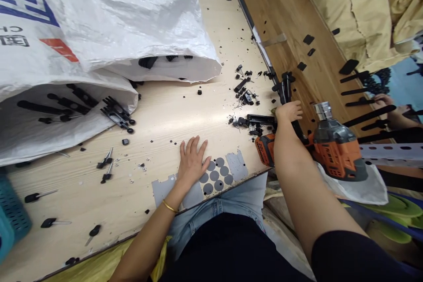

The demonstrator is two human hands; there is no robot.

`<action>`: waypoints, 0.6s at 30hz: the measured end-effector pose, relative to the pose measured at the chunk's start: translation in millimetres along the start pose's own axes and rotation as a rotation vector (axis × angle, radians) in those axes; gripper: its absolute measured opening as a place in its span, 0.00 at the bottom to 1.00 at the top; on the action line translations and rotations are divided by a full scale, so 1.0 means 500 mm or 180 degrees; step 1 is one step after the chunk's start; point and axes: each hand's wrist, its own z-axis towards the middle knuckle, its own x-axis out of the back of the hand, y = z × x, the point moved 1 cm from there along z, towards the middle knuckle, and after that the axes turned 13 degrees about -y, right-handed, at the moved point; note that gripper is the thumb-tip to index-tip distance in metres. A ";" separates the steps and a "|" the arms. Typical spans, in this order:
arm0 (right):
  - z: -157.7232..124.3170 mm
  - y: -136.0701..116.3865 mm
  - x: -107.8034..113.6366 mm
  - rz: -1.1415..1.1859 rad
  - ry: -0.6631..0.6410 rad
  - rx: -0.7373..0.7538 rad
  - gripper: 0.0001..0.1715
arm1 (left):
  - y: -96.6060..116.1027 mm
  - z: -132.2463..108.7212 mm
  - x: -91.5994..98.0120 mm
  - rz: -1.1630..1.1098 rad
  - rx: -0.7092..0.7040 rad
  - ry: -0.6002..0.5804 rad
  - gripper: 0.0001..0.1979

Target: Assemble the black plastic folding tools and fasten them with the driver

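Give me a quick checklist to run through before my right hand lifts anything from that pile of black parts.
1. Left hand flat on the table, holding nothing: ok.
2. Right hand at the black parts; firm grip: cannot tell.
3. Orange power tool right beside the reaching forearm, could be knocked: not ok.
4. Small loose bits scattered around the pile: not ok.
5. Another person's hand far right, away from the pile: ok.
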 end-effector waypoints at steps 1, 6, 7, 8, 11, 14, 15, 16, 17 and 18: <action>0.008 0.005 -0.002 0.0064 0.0033 -0.0090 0.35 | 0.000 0.000 0.000 -0.0016 0.0009 -0.0003 0.26; 0.026 0.017 -0.005 -0.0037 0.0008 0.0136 0.38 | 0.001 0.002 -0.001 0.0031 0.0007 0.0038 0.26; 0.026 0.016 -0.003 -0.0103 -0.0074 0.0202 0.38 | 0.000 0.002 -0.002 0.0024 0.0006 0.0036 0.26; 0.025 0.012 0.000 -0.0167 -0.0140 0.0266 0.37 | 0.000 0.001 -0.002 0.0013 0.0006 0.0033 0.26; 0.018 -0.013 0.014 -0.0346 -0.0105 0.0550 0.36 | 0.000 0.000 -0.003 0.0023 0.0013 0.0034 0.26; 0.001 -0.053 0.034 -0.0580 0.0054 0.0989 0.35 | 0.000 0.000 -0.003 0.0111 0.0018 0.0055 0.26; -0.007 -0.068 0.041 -0.0639 0.0076 0.1118 0.35 | 0.000 0.000 -0.003 0.0133 0.0011 0.0079 0.26; -0.015 -0.083 0.047 -0.0693 0.0075 0.1222 0.36 | 0.000 0.000 -0.003 0.0147 -0.0004 0.0104 0.26; -0.025 -0.099 0.053 -0.0747 0.0056 0.1303 0.36 | 0.000 0.000 -0.003 0.0153 -0.0019 0.0133 0.26; -0.036 -0.115 0.058 -0.0807 0.0036 0.1373 0.37 | 0.000 0.001 -0.003 0.0156 -0.0032 0.0161 0.25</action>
